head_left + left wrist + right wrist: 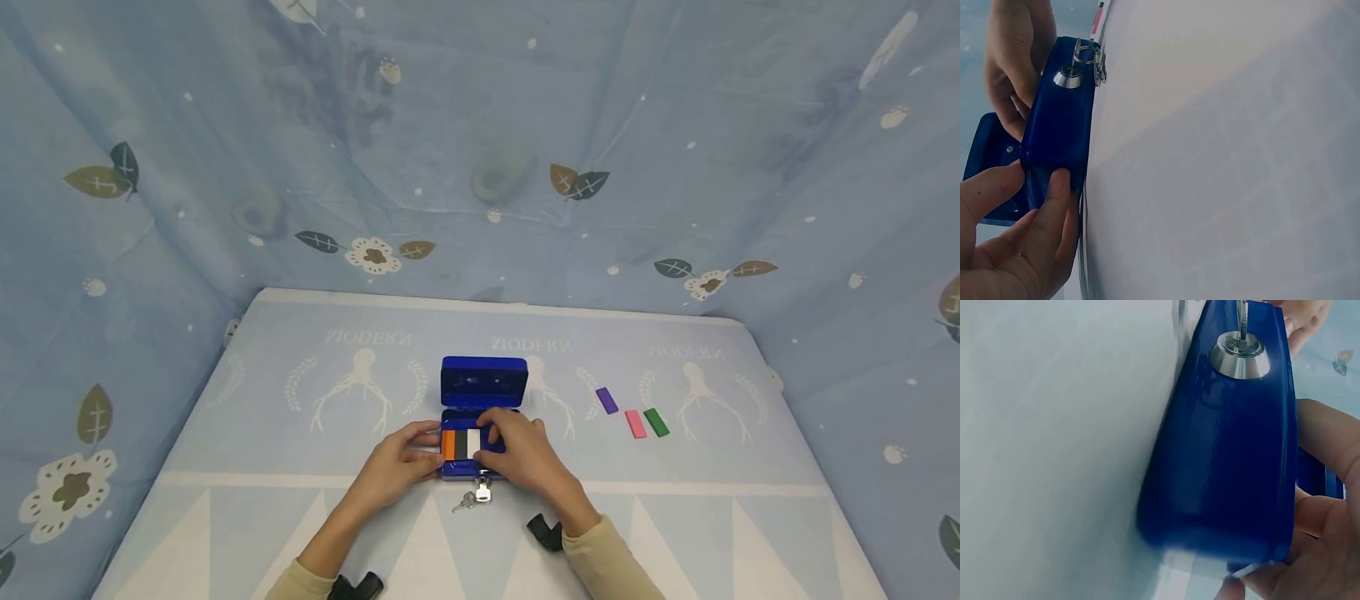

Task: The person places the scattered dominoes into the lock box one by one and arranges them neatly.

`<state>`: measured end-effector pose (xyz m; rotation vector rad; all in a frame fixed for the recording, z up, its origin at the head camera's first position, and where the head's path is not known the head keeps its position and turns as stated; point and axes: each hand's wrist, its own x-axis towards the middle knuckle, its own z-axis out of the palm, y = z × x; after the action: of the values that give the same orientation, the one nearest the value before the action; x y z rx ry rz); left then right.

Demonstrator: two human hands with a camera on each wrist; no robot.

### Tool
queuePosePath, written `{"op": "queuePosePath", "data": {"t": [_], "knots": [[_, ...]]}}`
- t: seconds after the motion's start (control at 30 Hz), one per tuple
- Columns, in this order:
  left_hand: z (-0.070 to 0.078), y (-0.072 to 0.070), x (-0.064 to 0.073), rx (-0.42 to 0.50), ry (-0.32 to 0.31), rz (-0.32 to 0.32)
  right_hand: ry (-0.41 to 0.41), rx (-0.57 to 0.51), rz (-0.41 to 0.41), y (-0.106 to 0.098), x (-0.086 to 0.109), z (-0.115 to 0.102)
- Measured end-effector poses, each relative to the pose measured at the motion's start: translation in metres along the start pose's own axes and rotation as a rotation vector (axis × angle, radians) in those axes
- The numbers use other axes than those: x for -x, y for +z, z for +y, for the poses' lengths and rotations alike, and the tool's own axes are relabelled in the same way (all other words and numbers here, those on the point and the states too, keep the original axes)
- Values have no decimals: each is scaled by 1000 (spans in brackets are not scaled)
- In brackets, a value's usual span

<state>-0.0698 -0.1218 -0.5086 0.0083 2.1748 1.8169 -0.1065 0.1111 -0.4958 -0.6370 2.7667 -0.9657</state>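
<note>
Nearest, silver keys (465,502) hung from the silver lock (483,491) of an open blue metal box (456,473), long axis left to right, lock towards the person. The left hand (399,467) pinched its left end; the right hand (525,450) bent over a white rectangular block (472,443) inside, hiding much of the box's right end; I couldn't tell whether it gripped.

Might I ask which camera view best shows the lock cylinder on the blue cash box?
The right wrist view: the lock cylinder appears largest there, with the inserted key visible. The left wrist view shows it smaller, near the other keys; the head view shows it tiny, at the blue cash box's front.
</note>
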Motion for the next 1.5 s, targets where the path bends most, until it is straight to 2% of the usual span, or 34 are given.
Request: {"op": "queuePosePath", "data": {"t": [0.23, 0.4, 0.63, 0.93, 1.23, 1.5], "knots": [[1, 0, -1, -12, -1, 6, -33, -156, 24, -7, 9, 6], [1, 1, -1, -31, -4, 14, -57, -222, 55, -13, 16, 9], [0, 1, -1, -20, -1, 12, -48, -259, 92, -23, 23, 14], [2, 2, 0, -9, -14, 21, -34, -271, 150, -33, 33, 31], [0, 2, 0, 1, -16, 23, 41, -292, 215, -45, 45, 54], [-6, 3, -3, -24, -10, 28, 110, -295, 212, -59, 60, 77]]}}
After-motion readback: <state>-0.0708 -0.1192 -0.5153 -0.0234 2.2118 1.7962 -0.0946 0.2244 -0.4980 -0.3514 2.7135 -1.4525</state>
